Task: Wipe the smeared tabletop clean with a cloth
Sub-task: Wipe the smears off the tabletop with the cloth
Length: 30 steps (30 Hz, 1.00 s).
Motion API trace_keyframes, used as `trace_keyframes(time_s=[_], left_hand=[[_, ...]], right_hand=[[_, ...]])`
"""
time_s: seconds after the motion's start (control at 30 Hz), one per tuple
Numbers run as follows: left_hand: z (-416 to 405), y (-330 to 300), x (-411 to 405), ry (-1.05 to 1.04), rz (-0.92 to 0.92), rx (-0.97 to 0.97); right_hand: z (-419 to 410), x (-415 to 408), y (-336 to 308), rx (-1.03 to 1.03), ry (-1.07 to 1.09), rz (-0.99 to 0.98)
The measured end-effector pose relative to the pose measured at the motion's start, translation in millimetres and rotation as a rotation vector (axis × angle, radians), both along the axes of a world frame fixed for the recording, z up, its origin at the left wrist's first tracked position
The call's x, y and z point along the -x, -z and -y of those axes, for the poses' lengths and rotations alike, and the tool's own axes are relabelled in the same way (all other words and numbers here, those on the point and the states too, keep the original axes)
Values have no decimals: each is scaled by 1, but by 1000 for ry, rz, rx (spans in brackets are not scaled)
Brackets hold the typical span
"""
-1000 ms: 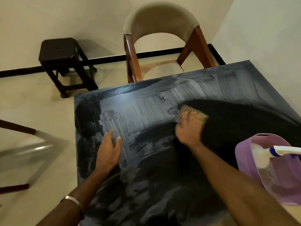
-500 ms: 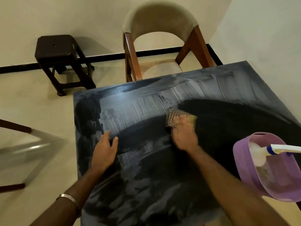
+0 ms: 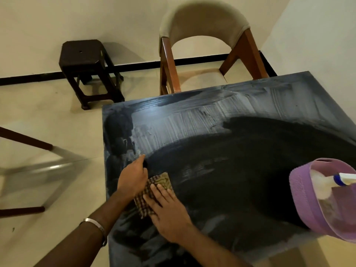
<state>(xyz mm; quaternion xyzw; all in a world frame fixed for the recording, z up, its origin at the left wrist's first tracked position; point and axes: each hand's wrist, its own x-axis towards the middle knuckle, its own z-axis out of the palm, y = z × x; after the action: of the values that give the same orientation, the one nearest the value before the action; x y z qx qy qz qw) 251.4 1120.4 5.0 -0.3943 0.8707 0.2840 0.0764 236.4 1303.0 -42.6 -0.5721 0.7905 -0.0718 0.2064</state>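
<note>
checked cloth (image 3: 154, 193) lies flat under my right hand (image 3: 169, 211), fingers spread, pressing not gripping. left hand (image 3: 133, 180) just beside it at 10 o'clock, palm down, loosely open, holding nothing, fingertips touching the cloth edge. cloth's long axis runs approx 7 to 1. smeared band on the tabletop (image 3: 250, 180) lies from 11 round to 1, white streaks at the far edge; more haze at 6 near me. r hand does the next sweep, i reckon. purple tub (image 3: 304, 201) at 3 o'clock holds a spray bottle (image 3: 344, 179) & whitish stuff.
</note>
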Motion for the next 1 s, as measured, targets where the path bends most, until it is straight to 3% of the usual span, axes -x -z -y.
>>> trace_keyframes(time_s=[0.07, 0.17, 0.27, 0.33, 0.43, 0.63, 0.73, 0.87, 1.0], left_hand=[[0, -1, 0, 1, -3, -5], [-3, -3, -2, -21, -27, -24], [-8, -6, -9, -36, -39, -57], [-9, -8, -15, -52, -57, -61], [-7, -9, -23, -67, -91, -79], [-10, -13, -34, -51, -118, -117], [-13, -14, -38, -40, -108, -120], [-21, -16, -46, -29, -101, -101], [-33, -19, -55, -28, -104, -97]], right_hand=[[-16, 42, -1, 12, 81, -91], [-54, 140, -4, -38, 452, -232], [-98, 217, -15, -151, 809, -170], [-100, 222, -18, -186, 910, -142], [-60, 156, -13, -151, 840, -209], [-2, -69, -7, -45, 232, -54], [-21, -72, -5, -57, 134, -48], [-80, 12, -4, -123, 427, -226], [-149, 102, -18, -261, 875, -157]])
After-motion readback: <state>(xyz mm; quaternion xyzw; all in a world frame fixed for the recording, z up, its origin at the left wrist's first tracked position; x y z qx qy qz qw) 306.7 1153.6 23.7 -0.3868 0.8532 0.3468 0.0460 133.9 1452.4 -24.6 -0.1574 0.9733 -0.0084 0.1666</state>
